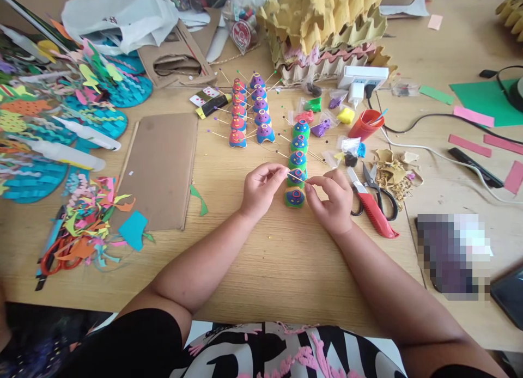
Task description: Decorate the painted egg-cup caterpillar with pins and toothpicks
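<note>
My left hand point(260, 188) and my right hand point(332, 199) meet over the nearest of several green-and-blue painted egg-carton cups point(295, 196) lined up in a column on the wooden table. Both hands pinch a thin toothpick point(296, 177) between their fingertips, just above that cup. Further back stand two more rows of decorated cups, red ones point(237, 112) and purple ones point(260, 108), with toothpicks sticking out of them.
Red-handled scissors point(373, 203) and a craft knife lie right of my hands, with small clay bags point(327, 116) and an orange cup point(365, 124) behind. A cardboard sheet point(160, 168), paper scraps point(87, 220) and glue bottles point(85, 133) lie left. Egg cartons point(327, 24) stack at the back.
</note>
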The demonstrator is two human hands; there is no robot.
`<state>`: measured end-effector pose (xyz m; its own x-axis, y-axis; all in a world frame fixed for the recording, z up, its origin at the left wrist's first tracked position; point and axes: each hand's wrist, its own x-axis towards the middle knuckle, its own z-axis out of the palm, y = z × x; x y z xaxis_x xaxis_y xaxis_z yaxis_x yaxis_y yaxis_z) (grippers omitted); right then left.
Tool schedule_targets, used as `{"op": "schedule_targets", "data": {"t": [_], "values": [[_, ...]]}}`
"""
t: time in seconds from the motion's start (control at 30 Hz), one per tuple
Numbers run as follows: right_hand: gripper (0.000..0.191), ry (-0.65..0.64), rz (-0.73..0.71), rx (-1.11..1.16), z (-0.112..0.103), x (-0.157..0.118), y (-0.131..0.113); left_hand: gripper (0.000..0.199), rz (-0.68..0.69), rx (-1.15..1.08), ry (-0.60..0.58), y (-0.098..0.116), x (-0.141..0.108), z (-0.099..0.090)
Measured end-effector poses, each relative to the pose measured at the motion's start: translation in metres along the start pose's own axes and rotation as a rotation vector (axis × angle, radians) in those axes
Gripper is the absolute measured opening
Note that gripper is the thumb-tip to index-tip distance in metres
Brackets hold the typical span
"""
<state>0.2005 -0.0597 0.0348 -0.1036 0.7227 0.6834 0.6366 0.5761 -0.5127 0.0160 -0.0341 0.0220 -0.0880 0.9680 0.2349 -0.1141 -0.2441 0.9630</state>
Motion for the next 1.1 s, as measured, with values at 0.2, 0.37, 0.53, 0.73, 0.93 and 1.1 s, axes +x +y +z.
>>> {"op": "schedule_targets", "data": {"t": [0.2, 0.37, 0.53, 0.73, 0.93, 1.1], "values": [[0.013, -0.003, 0.061, -0.016, 0.000, 0.000, -0.001, 0.041, -0.055, -0.054, -0.028, -0.003, 0.000, -0.003], [0.011, 0.039, 0.029, -0.011, -0.001, 0.001, -0.002, 0.040, -0.060, -0.058, -0.091, -0.001, -0.002, -0.003], [0.009, 0.022, -0.007, -0.012, 0.000, 0.000, -0.004, 0.025, -0.005, -0.026, -0.173, 0.005, -0.005, 0.003], [0.013, 0.107, 0.050, 0.009, -0.004, 0.002, 0.001, 0.031, -0.038, -0.101, -0.004, 0.001, -0.002, 0.002], [0.041, 0.143, 0.257, 0.039, -0.004, 0.004, 0.017, 0.034, -0.059, -0.103, 0.209, -0.006, 0.005, 0.000], [0.052, 0.015, 0.323, 0.108, -0.001, 0.005, 0.017, 0.041, -0.068, 0.002, 0.165, -0.006, 0.007, 0.002]]}}
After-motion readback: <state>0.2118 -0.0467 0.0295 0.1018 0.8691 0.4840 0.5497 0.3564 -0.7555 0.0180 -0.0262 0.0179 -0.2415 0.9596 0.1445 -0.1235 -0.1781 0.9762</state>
